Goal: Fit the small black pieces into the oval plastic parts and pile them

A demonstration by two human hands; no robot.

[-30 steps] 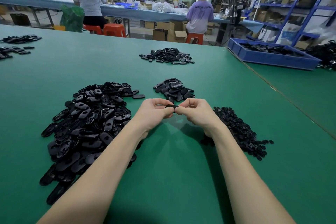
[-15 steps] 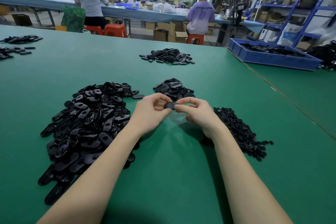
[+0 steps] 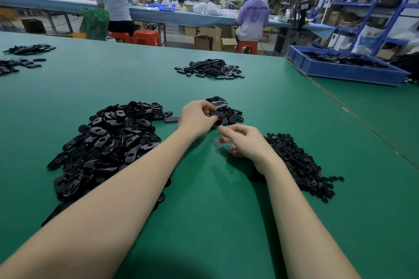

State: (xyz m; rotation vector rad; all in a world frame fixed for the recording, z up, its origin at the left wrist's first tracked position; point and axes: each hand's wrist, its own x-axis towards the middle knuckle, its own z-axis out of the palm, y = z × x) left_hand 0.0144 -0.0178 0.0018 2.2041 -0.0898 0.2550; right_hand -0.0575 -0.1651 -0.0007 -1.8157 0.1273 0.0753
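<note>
A big heap of black oval plastic parts (image 3: 108, 142) lies on the green table (image 3: 204, 222) at the left. To the right, a heap of small black pieces (image 3: 299, 163) spreads beside my right wrist. Between them, further back, sits a small pile of fitted ovals (image 3: 226, 108). My left hand (image 3: 196, 118) reaches over to this pile and pinches one oval part (image 3: 217, 113) at its near edge. My right hand (image 3: 244, 140) hovers just in front of the pile, fingers loosely curled, holding nothing I can see.
Another pile of black parts (image 3: 210, 69) lies at the table's far middle, and more (image 3: 20, 56) at the far left. A blue tray (image 3: 344, 70) of parts stands at the far right. People sit at a long bench behind.
Both hands held one oval together in front of me. My left hand has carried it forward to the small pile; my right hand has let go and drawn back.
</note>
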